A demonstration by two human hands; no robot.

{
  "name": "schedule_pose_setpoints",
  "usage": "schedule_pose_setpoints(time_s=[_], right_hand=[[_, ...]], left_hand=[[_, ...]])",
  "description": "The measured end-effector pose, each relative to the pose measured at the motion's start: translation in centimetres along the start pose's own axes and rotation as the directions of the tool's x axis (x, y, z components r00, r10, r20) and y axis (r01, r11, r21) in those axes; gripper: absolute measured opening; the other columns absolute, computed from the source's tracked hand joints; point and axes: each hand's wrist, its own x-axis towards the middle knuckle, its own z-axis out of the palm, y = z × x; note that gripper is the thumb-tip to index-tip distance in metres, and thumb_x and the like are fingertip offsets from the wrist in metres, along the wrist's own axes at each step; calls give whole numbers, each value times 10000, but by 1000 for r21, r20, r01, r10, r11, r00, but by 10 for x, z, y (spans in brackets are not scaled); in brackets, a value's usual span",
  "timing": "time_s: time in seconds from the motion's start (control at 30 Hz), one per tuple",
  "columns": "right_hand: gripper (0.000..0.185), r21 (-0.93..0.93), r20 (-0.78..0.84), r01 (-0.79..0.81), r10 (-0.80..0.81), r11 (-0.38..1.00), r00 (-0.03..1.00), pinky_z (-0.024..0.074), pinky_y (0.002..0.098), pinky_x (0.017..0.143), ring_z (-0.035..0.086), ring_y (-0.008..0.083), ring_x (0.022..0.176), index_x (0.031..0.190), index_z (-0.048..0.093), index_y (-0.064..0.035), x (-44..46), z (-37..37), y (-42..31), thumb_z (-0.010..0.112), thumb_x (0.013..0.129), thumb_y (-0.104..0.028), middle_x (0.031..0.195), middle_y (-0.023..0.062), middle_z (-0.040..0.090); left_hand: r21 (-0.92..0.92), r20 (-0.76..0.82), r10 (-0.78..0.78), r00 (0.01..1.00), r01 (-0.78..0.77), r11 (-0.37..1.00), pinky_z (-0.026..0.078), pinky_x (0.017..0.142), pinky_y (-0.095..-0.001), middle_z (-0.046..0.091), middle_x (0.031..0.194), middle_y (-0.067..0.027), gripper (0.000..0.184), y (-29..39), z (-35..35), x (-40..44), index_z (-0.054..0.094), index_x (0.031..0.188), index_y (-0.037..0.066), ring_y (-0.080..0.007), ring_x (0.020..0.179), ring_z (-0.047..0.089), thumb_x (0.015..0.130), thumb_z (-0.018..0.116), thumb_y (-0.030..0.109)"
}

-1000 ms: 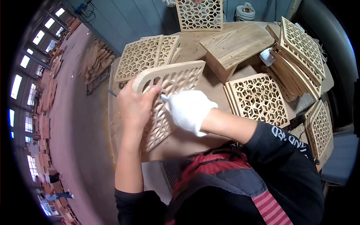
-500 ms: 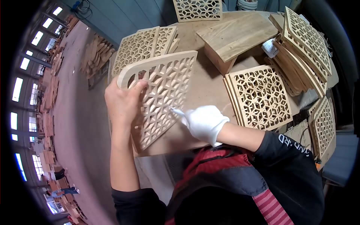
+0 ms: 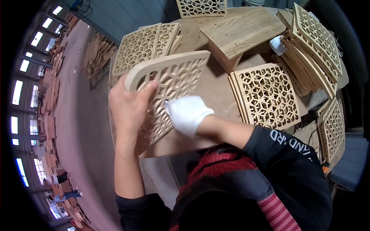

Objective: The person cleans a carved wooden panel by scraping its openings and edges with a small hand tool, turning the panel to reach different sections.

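Fingers (image 3: 149, 91) of left hand (image 3: 131, 103) around lattice panel (image 3: 169, 61)

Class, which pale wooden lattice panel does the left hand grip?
The tilted wooden panel in front, the only one with its rounded corner in the bare left hand.

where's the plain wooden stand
In the head view, the wooden stand is near the top, right of centre, on the table beyond a stack of lattice panels.

From my remote view, I have the gloved right hand (image 3: 188, 115) farther in over the lattice panel (image 3: 175, 81) than a moment ago, closer to the left hand (image 3: 130, 102). The panel is turned more edge-on, and less of the thin tool (image 3: 167, 104) shows.
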Motion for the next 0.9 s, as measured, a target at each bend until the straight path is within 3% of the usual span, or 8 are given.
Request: schedule_pose_setpoints(time_s=[0.03,0.3,0.4,0.53,0.57,0.67,0.77,0.9], right_hand=[[196,-61,60,64,-60,996,996,517,486,679,667,385,748,879,655,-31,5,1,3,511,847,-160,779,200,673],[261,4,122,-123,122,992,985,519,473,684,667,381,746,941,677,-46,-17,-12,1,448,908,-167,818,202,689],[253,-75,78,-67,73,995,994,519,467,685,667,376,743,911,673,-36,1,-14,2,458,915,-170,802,204,686],[238,58,-137,2,6,998,991,519,476,664,669,369,728,963,639,-16,-15,5,9,465,929,-175,792,205,680],[268,44,0,-73,73,996,997,520,471,657,667,362,715,1104,614,-43,-23,10,13,461,942,-192,805,176,686],[310,-95,268,-89,112,991,957,522,462,649,667,355,699,1204,588,-92,-48,31,31,455,962,-232,792,143,689],[163,-44,311,-155,161,987,937,546,405,650,693,300,757,952,620,-25,-61,36,33,510,904,-136,858,152,688],[212,-76,114,-83,92,994,989,539,426,632,690,302,740,928,650,-47,-49,29,25,484,931,-179,828,140,695]], left_hand=[[96,31,29,999,-32,995,524,736,-307,726,866,-136,301,5,2,-2,682,1010,-27,-193,767,693,759,786,103],[74,-5,60,998,-60,995,529,712,-319,724,835,-170,340,9,9,3,670,1025,-44,-219,752,708,756,791,124],[114,56,126,990,-132,985,530,709,-313,727,846,-163,332,14,14,3,677,1024,-39,-207,756,708,755,790,120],[42,24,-11,1000,10,999,533,704,-307,730,862,-125,345,11,10,11,687,1024,-32,-174,743,691,735,802,117],[88,-6,-42,999,43,995,532,683,-300,729,855,-121,319,7,8,15,692,1007,-29,-159,729,683,737,795,107],[47,4,-85,996,84,995,511,606,-290,711,796,-106,281,-2,-2,22,693,978,-28,-135,647,647,741,784,93],[63,-12,-97,995,97,993,497,564,-282,701,767,-97,279,-8,-6,26,685,966,-36,-123,596,624,743,785,98],[15,-20,-122,992,123,992,496,559,-279,697,758,-103,290,-13,-6,24,674,961,-46,-125,584,622,745,790,108]])
